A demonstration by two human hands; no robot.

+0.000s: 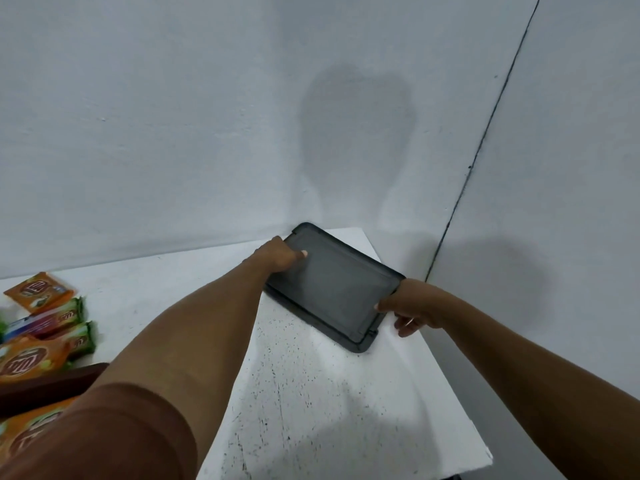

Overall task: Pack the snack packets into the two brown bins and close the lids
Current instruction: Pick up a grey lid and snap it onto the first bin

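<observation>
Snack packets (41, 327) lie in a loose heap far left of the dark lid, at the bench's (311, 393) left edge: orange ones with a round brown logo whose lettering is too blurred to read, green-ended wrappers, and one blue and pink pack between them. Just below that heap, a strip of brown bin rim (52, 386) shows, with another orange packet (31, 431) beneath it, partly hidden by a brown sleeve (104, 434). Right of these, the left hand (280, 254) grips the lid's far left corner, thumb lying on top and fingers curled under the edge. The dark lid (336, 289) rests flat on the white speckled bench, set at an angle near the wall (173, 133). At the lid's right edge the right hand (408, 303) pinches the rim, thumb on top, fingers (405, 327) partly bent beneath and beside it.
</observation>
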